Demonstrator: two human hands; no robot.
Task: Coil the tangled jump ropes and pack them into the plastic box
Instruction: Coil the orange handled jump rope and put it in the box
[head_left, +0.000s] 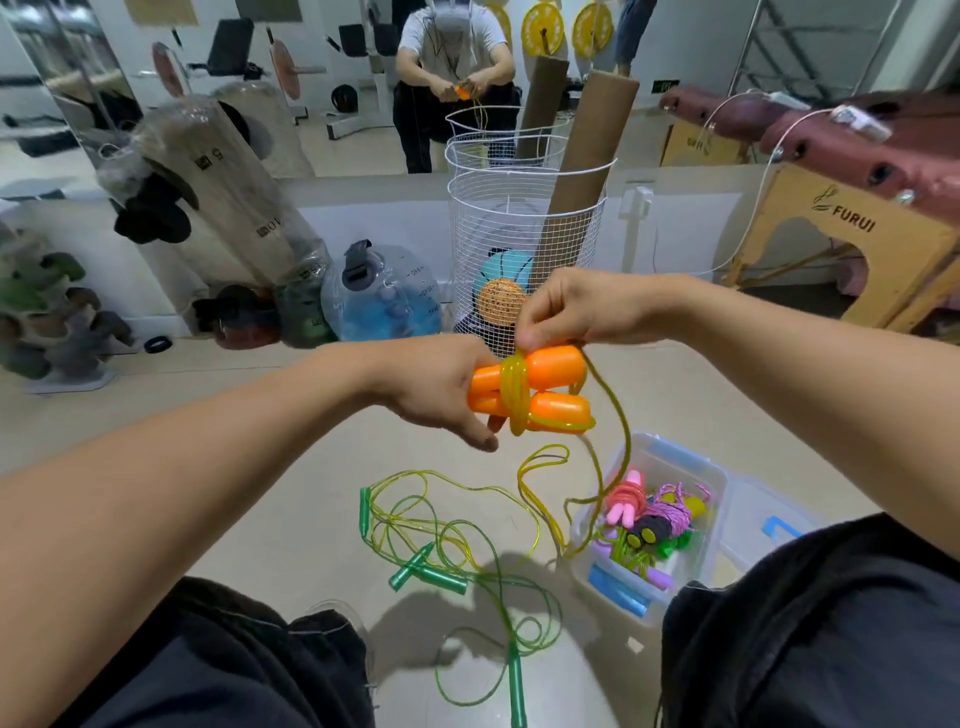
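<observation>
Green jump ropes (467, 545) lie tangled on the floor beside the plastic box (691, 525) of coiled ropes, while above the left hand (441, 395) grips two orange handles (535, 395) and the right hand (576, 309) pinches their yellow cord (519, 389).

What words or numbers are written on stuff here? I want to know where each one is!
"FURUI": printed beside a small leaf logo on the wooden bench frame at right.
Black labels on the wrapped roll leaning at left: too blurred to read.
Scale marks on the clear water jug: too small to read.
Print on the cardboard box at the back: too blurred to read.
</observation>
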